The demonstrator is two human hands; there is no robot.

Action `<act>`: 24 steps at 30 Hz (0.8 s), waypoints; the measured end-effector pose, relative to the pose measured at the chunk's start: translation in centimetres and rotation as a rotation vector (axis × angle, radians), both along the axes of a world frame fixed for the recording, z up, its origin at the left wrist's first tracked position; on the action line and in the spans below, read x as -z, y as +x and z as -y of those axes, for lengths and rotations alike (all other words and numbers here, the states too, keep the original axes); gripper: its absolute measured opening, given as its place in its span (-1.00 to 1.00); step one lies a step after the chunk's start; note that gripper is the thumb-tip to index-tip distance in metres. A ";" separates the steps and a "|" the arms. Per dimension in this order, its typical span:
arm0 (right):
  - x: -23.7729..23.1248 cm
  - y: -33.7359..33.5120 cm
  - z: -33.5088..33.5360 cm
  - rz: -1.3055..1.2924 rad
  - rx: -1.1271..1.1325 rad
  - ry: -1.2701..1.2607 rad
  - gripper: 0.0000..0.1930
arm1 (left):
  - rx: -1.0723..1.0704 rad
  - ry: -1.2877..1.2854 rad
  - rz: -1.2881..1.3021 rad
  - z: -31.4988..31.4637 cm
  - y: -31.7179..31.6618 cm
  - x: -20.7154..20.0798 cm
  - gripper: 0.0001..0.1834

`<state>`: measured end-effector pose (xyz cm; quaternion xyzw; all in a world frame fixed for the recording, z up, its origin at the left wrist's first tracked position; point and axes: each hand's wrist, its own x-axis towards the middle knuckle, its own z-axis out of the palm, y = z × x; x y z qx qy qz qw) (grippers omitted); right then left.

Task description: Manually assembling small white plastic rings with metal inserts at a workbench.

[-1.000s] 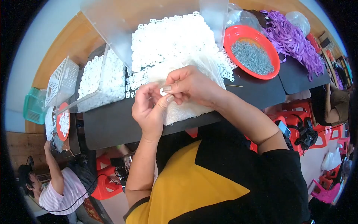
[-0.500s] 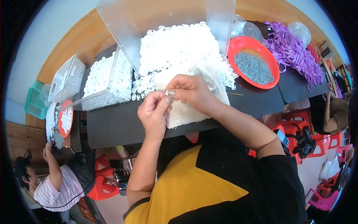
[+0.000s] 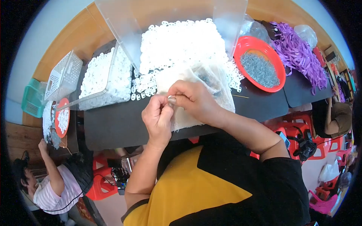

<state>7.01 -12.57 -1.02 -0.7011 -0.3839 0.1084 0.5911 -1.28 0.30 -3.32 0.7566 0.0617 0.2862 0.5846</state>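
My left hand [image 3: 157, 122] and my right hand [image 3: 194, 101] meet above a cream cloth [image 3: 181, 122] at the table's near side. Both are pinched closed, fingertips touching. A tiny white piece shows at the right thumb and finger; most of it is covered, so its kind cannot be told. Beyond the hands, small white plastic pieces with holes [image 3: 181, 45] are heaped at the mouth of a clear plastic bin [image 3: 120, 30]. Some loose ones [image 3: 145, 84] are scattered left of the cloth. Dark small bits [image 3: 211, 83] lie on the cloth's far right part.
To the right stands a red bowl [image 3: 281, 81] of small metal pieces [image 3: 260, 69], with purple ribbons [image 3: 298, 52] behind. A second clear bin [image 3: 90, 96] of white pieces is at left, near a white basket [image 3: 62, 77]. A co-worker [image 3: 56, 184] sits far left, another person [image 3: 337, 116] far right.
Both hands stay pinched together and have shifted slightly down in the picture. The whole view has tilted a little. The co-worker at left has moved an arm slightly.
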 end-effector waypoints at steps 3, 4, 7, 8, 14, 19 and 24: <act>1.0 -0.2 0.2 -0.071 0.027 0.042 -0.92 | 0.004 0.058 -0.006 0.2 0.1 -0.4 -0.96; 1.3 -0.1 0.2 -0.129 0.034 0.079 -0.92 | 0.010 0.070 -0.002 0.3 0.2 -0.5 -0.95; 0.8 0.0 0.4 -0.473 -0.006 0.082 -0.92 | 0.029 0.058 0.007 0.3 0.4 -0.6 -0.95; 0.8 0.0 0.3 -0.478 -0.005 0.079 -0.92 | 0.029 0.055 0.001 0.2 0.5 -0.5 -0.95; 0.6 1.9 0.8 -0.755 0.083 0.223 -0.90 | 0.057 0.086 -0.005 -0.3 0.4 0.5 -0.94; 0.2 1.0 0.2 -0.664 0.002 0.196 -0.89 | 0.046 -0.072 0.163 0.5 1.2 0.0 -0.90; -0.1 1.1 0.3 -0.781 -0.039 0.156 -0.90 | 0.039 0.013 0.204 0.2 1.1 0.2 -0.84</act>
